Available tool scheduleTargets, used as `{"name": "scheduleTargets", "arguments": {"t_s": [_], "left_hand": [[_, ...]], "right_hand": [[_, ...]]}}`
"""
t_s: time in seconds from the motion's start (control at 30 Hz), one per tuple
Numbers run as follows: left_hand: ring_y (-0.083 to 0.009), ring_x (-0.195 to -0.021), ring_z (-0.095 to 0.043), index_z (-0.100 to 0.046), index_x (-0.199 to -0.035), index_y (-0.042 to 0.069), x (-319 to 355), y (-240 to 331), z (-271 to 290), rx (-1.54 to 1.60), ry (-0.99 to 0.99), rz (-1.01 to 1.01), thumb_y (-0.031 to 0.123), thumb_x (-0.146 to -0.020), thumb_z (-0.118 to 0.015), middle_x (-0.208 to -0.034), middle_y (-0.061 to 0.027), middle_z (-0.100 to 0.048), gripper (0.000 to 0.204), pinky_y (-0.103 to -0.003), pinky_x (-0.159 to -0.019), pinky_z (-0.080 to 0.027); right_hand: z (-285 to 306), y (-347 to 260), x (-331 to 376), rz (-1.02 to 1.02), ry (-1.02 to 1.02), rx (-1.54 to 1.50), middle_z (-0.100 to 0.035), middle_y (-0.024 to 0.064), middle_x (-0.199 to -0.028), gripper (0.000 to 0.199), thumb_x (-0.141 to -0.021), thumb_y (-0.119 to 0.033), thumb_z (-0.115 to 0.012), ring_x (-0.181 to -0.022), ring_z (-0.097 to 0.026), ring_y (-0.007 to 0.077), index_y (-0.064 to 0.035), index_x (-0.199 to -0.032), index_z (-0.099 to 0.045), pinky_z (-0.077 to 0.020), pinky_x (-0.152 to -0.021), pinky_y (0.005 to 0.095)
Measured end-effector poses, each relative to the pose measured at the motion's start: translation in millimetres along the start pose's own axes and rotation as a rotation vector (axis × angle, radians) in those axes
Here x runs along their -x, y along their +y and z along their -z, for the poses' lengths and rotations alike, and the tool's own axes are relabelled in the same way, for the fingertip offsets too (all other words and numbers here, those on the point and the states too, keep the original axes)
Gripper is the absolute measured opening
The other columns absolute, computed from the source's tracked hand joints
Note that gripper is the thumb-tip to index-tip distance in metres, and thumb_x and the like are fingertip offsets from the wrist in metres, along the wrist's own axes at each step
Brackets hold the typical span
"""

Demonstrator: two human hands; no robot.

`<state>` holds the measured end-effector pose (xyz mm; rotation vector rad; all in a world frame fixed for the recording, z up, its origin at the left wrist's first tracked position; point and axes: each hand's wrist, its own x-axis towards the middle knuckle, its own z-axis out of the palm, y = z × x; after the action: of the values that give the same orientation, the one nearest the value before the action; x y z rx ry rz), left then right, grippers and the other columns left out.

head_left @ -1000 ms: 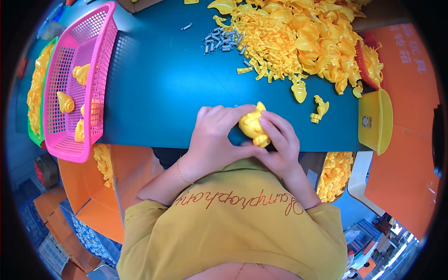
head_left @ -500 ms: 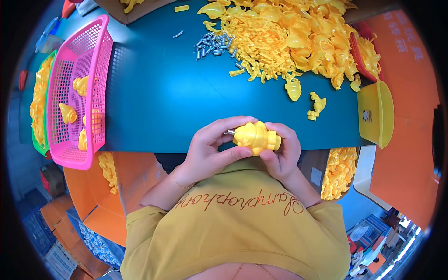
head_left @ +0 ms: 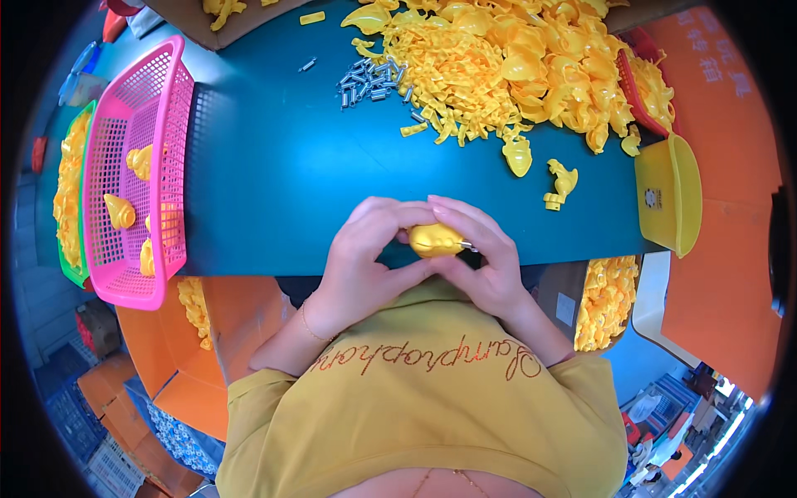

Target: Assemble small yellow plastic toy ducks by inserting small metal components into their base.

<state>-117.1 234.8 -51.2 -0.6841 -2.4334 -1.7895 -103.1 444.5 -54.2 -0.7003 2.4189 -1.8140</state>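
Observation:
Both hands meet over the front edge of the blue-green table around a small yellow plastic figure (head_left: 437,241). My left hand (head_left: 374,241) is closed on its left side. My right hand (head_left: 481,247) grips the other side, where a silvery metal pin (head_left: 469,246) sticks out beside the fingers. Much of the figure is hidden by the fingers. Farther right on the table lie a yellow part with a round collar (head_left: 560,184) and a pointed yellow shell (head_left: 516,155).
Yellow plastic parts (head_left: 531,66) are heaped at the back, beside loose metal pins (head_left: 369,81). A pink basket (head_left: 176,166) with several yellow pieces stands left, next to a green basket (head_left: 70,267). At right are a yellow bin (head_left: 685,199) and a red basket (head_left: 635,95).
The yellow figure has been turned in my hands; its metal pin, formerly pointing left, now points right. My fingers have come closer together and cover more of it.

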Motion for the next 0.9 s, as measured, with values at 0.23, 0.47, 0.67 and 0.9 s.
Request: {"name": "scheduleTargets", "arguments": {"t_s": [0.23,0.47,0.67,0.9], "left_hand": [[-0.0266,-0.105,-0.067,-0.07,-0.125,0.008,4.6,-4.1,1.4,0.004,0.007,-0.065,0.005,-0.085,-0.081,-0.124,-0.0083,-0.074,0.041,-0.037,-0.09,-0.053],[-0.0272,-0.102,-0.064,-0.068,-0.12,0.004,12.6,-8.7,-10.1,-0.15,0.095,-0.192,0.005,-0.093,-0.072,-0.122,-0.0102,-0.073,0.027,-0.036,-0.09,-0.05],[-0.0267,-0.103,-0.062,-0.066,-0.123,0.003,13.9,-10.2,-10.5,-0.101,0.105,-0.189,0.005,-0.095,-0.07,-0.122,-0.0098,-0.073,0.028,-0.037,-0.092,-0.049],[-0.0296,-0.107,-0.066,-0.065,-0.126,0.006,15.2,-10.6,-6.4,-0.021,0.096,-0.06,0.004,-0.091,-0.075,-0.125,-0.0097,-0.072,0.036,-0.039,-0.094,-0.05]], "right_hand": [[-2.1,7.2,1.7,-0.013,0.113,-0.08,-0.068,0.0195,-0.134,0.037,-0.095,-0.015,-0.077,-0.124,-0.066,0.0314,-0.0028,-0.13,-0.069,-0.0529,-0.103,0.0389],[-11.2,3.9,-0.4,0.103,0.183,0.049,-0.071,0.0178,-0.126,0.025,-0.096,-0.01,-0.077,-0.113,-0.07,0.0286,-0.003,-0.119,-0.071,-0.0571,-0.093,0.0346],[-7.8,12.6,4.2,0.074,0.187,-0.054,-0.069,0.0181,-0.129,0.031,-0.092,-0.004,-0.079,-0.113,-0.07,0.0267,-0.0015,-0.123,-0.07,-0.0574,-0.094,0.0341],[0.1,14.7,9.1,-0.042,0.135,-0.233,-0.073,0.0158,-0.129,0.035,-0.09,-0.003,-0.08,-0.119,-0.071,0.0281,-0.0063,-0.124,-0.074,-0.0578,-0.097,0.0362]]}}
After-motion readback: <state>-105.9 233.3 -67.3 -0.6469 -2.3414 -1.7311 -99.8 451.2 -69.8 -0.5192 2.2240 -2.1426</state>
